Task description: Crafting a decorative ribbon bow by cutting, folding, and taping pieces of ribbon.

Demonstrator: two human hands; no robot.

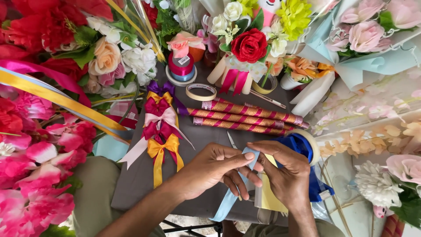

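Observation:
My left hand (213,169) and my right hand (284,172) meet over the near edge of a small grey table (136,184). Both pinch a light blue ribbon (228,202) between thumb and fingers at its upper end; the rest of it hangs down off the table edge. Under my right hand lies a yellow strip of ribbon or paper (268,198). A spool of dark blue ribbon (302,145) sits just beyond my right hand. Scissors (231,139) peek out behind my left hand.
Several finished bows (158,127) in purple, red, pink and yellow lie at left on the table. Three red-and-gold striped rolls (245,117), a tape ring (201,91) and a pink ribbon spool (181,66) lie farther back. Artificial flower bouquets (39,131) crowd all sides.

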